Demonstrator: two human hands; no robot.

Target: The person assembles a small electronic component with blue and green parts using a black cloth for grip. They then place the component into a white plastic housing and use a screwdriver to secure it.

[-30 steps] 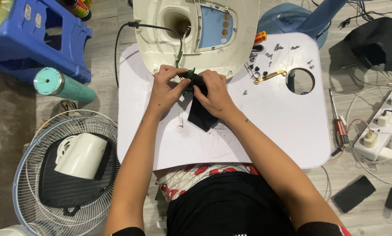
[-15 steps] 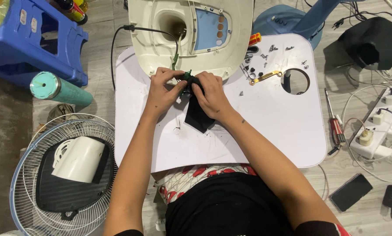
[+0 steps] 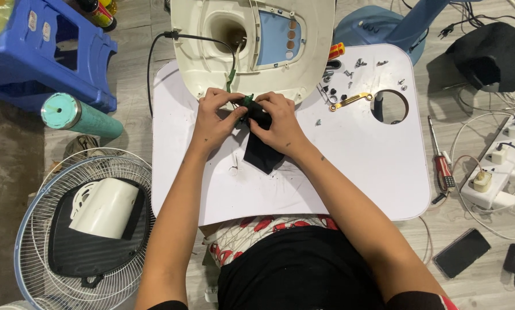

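Note:
Both my hands meet at the far middle of a white board (image 3: 349, 166) on my lap. My left hand (image 3: 216, 115) and my right hand (image 3: 277, 121) pinch a small bundle of green wires wrapped in black tape (image 3: 252, 109). A strip of the black tape (image 3: 263, 154) hangs down from the bundle onto the board. The wires run up into the cream plastic fan base housing (image 3: 252, 46), which lies open at the board's far edge, with a black cord (image 3: 195, 38) entering it.
Loose screws and a brass bracket (image 3: 349, 101) lie at the board's far right, beside a round hole (image 3: 389, 107). A red-handled screwdriver (image 3: 441, 161), power strip (image 3: 501, 166) and phone (image 3: 461, 252) are on the floor right. A fan grille (image 3: 45, 229), teal tube (image 3: 79, 116) and blue stool (image 3: 33, 51) are left.
My hands stay on the taped wire bundle with only small finger shifts. The view has drifted slightly, and nothing on the board has moved.

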